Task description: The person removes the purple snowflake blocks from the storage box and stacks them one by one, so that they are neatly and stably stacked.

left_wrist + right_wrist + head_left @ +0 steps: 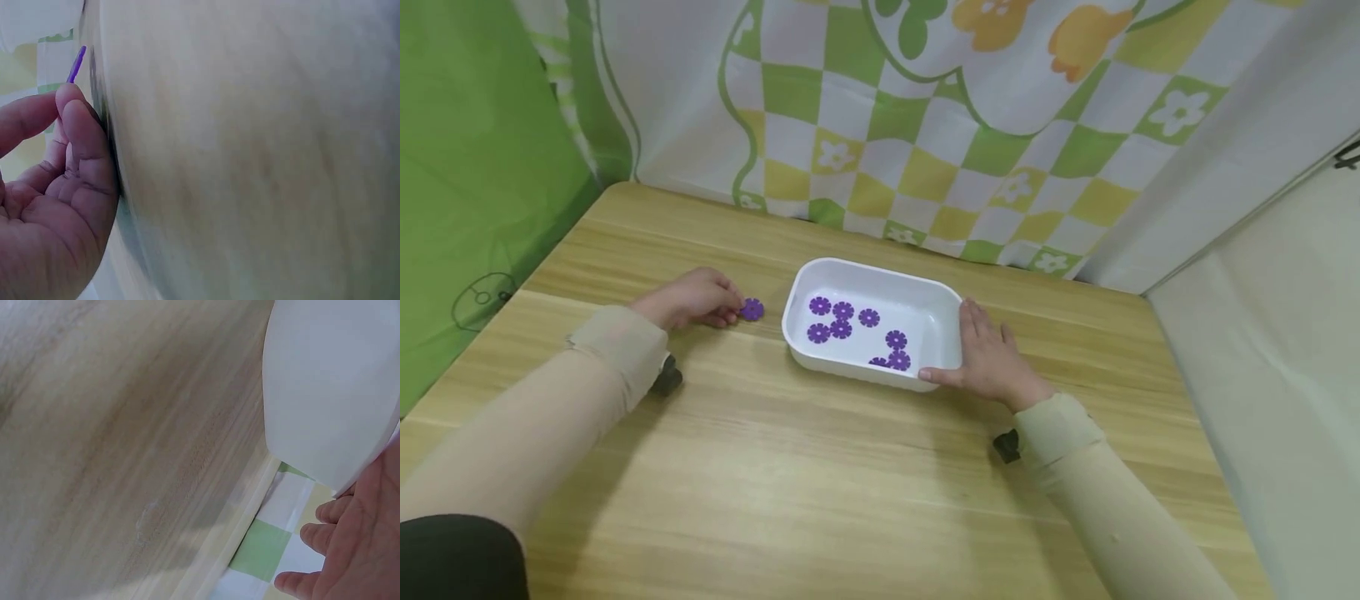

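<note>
In the head view, my left hand [700, 298] pinches a purple notched flower-shaped disc [752, 309] between thumb and finger, low over the table left of the tray. Seen from the left wrist, the same disc [77, 64] stands edge-on beyond the fingertips, and the other fingers are curled. A white rectangular tray [857, 367] sits mid-table with several matching discs [842, 310] lying flat inside. My right hand [992, 354] rests against its right end, fingers fairly straight along that rim and thumb on the near rim. The right wrist view shows the tray's outer wall [331, 381] beside the fingers.
The wooden table [790, 483] carries the tray. A checkered curtain [910, 158] hangs along its far edge. Green cloth [482, 167] is at the left, and a pale wall [1270, 333] at the right. A dark wrist device [1006, 447] sits under the right cuff.
</note>
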A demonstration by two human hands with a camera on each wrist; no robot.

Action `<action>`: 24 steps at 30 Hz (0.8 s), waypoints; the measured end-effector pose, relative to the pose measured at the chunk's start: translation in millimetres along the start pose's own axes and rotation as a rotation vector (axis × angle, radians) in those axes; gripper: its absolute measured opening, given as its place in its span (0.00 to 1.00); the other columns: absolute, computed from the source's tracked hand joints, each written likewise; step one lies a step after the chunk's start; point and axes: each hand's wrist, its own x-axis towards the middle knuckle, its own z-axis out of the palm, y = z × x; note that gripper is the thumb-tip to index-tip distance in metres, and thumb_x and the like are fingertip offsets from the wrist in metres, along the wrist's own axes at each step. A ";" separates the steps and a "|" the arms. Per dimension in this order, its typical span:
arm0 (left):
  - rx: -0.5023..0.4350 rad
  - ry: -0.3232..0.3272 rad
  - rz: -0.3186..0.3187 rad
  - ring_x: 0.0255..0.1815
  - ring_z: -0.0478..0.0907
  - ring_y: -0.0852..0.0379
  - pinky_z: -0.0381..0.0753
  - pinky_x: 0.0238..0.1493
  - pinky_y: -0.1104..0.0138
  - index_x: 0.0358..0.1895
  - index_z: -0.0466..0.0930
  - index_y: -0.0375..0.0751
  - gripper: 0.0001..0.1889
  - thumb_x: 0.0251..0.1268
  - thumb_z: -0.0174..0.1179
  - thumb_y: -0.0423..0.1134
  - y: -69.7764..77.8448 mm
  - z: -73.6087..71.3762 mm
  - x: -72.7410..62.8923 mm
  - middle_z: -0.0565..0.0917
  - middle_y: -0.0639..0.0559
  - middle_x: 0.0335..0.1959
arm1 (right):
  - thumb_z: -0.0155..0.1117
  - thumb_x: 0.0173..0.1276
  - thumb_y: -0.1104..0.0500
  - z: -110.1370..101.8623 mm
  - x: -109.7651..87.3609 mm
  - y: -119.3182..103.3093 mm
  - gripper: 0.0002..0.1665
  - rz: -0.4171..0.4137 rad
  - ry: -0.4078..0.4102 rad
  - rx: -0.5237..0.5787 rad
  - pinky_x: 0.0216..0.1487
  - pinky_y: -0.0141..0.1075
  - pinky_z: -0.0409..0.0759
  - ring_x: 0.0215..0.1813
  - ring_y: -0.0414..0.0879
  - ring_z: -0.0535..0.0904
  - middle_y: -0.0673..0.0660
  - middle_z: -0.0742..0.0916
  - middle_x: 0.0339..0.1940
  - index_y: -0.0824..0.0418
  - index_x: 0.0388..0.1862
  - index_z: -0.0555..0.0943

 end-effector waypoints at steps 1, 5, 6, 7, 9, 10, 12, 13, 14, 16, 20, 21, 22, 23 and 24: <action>0.028 0.009 -0.003 0.28 0.78 0.62 0.83 0.32 0.72 0.52 0.73 0.20 0.10 0.77 0.52 0.27 1.0 0.3 0.1 0.80 0.52 0.29 | 0.65 0.65 0.26 0.3 0.0 0.5 0.76 -0.002 0.001 0.002 0.76 0.68 0.40 0.83 0.67 0.40 0.74 0.45 0.83 0.78 0.80 0.36; 0.141 0.056 0.002 0.28 0.77 0.60 0.82 0.31 0.71 0.49 0.76 0.21 0.10 0.74 0.55 0.28 4.9 3.0 -1.6 0.80 0.51 0.29 | 0.64 0.64 0.25 0.9 0.0 1.2 0.77 -0.010 0.000 0.013 0.76 0.68 0.40 0.83 0.66 0.40 0.73 0.45 0.83 0.77 0.80 0.36; 0.170 0.066 0.009 0.28 0.77 0.60 0.82 0.31 0.71 0.47 0.76 0.22 0.09 0.74 0.56 0.28 5.5 3.5 -1.9 0.80 0.51 0.28 | 0.64 0.64 0.25 1.0 0.0 1.5 0.77 -0.012 0.000 0.015 0.76 0.68 0.40 0.83 0.66 0.40 0.73 0.45 0.83 0.77 0.80 0.36; 0.197 0.077 0.015 0.27 0.77 0.60 0.82 0.30 0.71 0.45 0.77 0.22 0.08 0.73 0.57 0.29 5.9 4.2 -1.9 0.80 0.50 0.27 | 0.64 0.64 0.25 0.8 0.0 1.5 0.77 -0.013 0.001 0.016 0.76 0.68 0.40 0.83 0.66 0.40 0.73 0.44 0.83 0.77 0.80 0.36; 0.241 0.096 0.024 0.26 0.77 0.59 0.82 0.30 0.70 0.41 0.78 0.25 0.07 0.72 0.58 0.29 6.4 5.5 -1.7 0.80 0.50 0.26 | 0.64 0.63 0.24 0.8 -0.2 1.7 0.78 -0.014 -0.001 0.015 0.76 0.68 0.40 0.83 0.66 0.40 0.73 0.44 0.83 0.77 0.80 0.36; 0.259 0.105 0.026 0.26 0.77 0.59 0.82 0.29 0.71 0.39 0.77 0.26 0.07 0.71 0.58 0.30 6.8 6.3 -1.4 0.80 0.50 0.26 | 0.64 0.63 0.24 0.8 -0.7 1.6 0.78 -0.016 0.001 0.017 0.76 0.68 0.40 0.83 0.66 0.40 0.73 0.44 0.83 0.78 0.80 0.36; 0.285 0.113 0.027 0.26 0.77 0.59 0.82 0.29 0.70 0.38 0.77 0.27 0.06 0.71 0.59 0.30 7.4 7.4 -1.6 0.80 0.49 0.25 | 0.63 0.63 0.23 1.0 -1.0 2.1 0.78 -0.016 -0.002 0.018 0.76 0.69 0.40 0.83 0.66 0.39 0.73 0.44 0.83 0.77 0.80 0.36; 0.290 0.114 0.025 0.26 0.77 0.59 0.83 0.29 0.70 0.38 0.77 0.27 0.07 0.71 0.59 0.30 7.6 7.8 -2.0 0.80 0.48 0.25 | 0.63 0.63 0.23 1.3 -1.1 2.1 0.78 -0.016 -0.004 0.018 0.76 0.68 0.40 0.83 0.66 0.39 0.73 0.44 0.83 0.77 0.80 0.35; 0.297 0.113 0.024 0.26 0.78 0.58 0.83 0.30 0.70 0.38 0.77 0.27 0.07 0.71 0.59 0.30 8.1 8.0 -2.7 0.80 0.48 0.26 | 0.63 0.63 0.23 1.5 -0.9 2.3 0.78 -0.015 -0.007 0.018 0.76 0.68 0.39 0.83 0.66 0.39 0.73 0.44 0.83 0.77 0.80 0.35; 0.314 0.112 0.027 0.27 0.78 0.57 0.83 0.31 0.69 0.39 0.77 0.26 0.07 0.71 0.59 0.30 9.9 8.4 -4.9 0.81 0.47 0.26 | 0.64 0.63 0.24 1.9 -0.5 2.4 0.78 -0.016 -0.010 0.025 0.76 0.68 0.39 0.84 0.65 0.38 0.72 0.43 0.83 0.76 0.81 0.35; 0.399 0.127 0.083 0.26 0.76 0.56 0.80 0.31 0.66 0.36 0.78 0.29 0.08 0.72 0.57 0.33 23.7 10.2 -9.7 0.80 0.48 0.26 | 0.65 0.63 0.24 1.7 0.8 3.1 0.78 -0.017 -0.009 0.029 0.76 0.68 0.39 0.84 0.64 0.38 0.72 0.43 0.83 0.76 0.81 0.35; 0.416 0.136 0.105 0.27 0.76 0.55 0.80 0.32 0.65 0.36 0.79 0.29 0.09 0.72 0.57 0.33 30.4 12.2 -10.4 0.80 0.47 0.26 | 0.65 0.63 0.25 1.5 0.8 3.3 0.78 -0.017 -0.006 0.033 0.76 0.68 0.39 0.84 0.64 0.38 0.72 0.44 0.83 0.77 0.81 0.35; 0.437 0.146 0.130 0.27 0.76 0.54 0.80 0.33 0.64 0.36 0.79 0.30 0.09 0.72 0.56 0.34 37.8 14.9 -10.6 0.80 0.47 0.26 | 0.66 0.63 0.25 1.3 0.6 3.7 0.78 -0.017 -0.002 0.033 0.76 0.69 0.40 0.84 0.65 0.39 0.72 0.44 0.83 0.77 0.80 0.35; 0.454 0.152 0.154 0.28 0.76 0.53 0.81 0.34 0.63 0.36 0.79 0.30 0.09 0.72 0.56 0.34 46.1 18.4 -10.4 0.80 0.46 0.27 | 0.66 0.63 0.26 0.9 0.2 3.8 0.78 -0.016 0.001 0.031 0.76 0.69 0.40 0.84 0.65 0.39 0.73 0.44 0.83 0.77 0.80 0.36; 0.462 0.156 0.173 0.30 0.77 0.52 0.82 0.36 0.61 0.37 0.79 0.29 0.09 0.73 0.56 0.34 53.7 22.0 -10.9 0.81 0.45 0.28 | 0.66 0.63 0.26 0.9 0.4 3.1 0.78 -0.017 0.002 0.031 0.76 0.69 0.40 0.83 0.65 0.40 0.73 0.44 0.83 0.78 0.80 0.36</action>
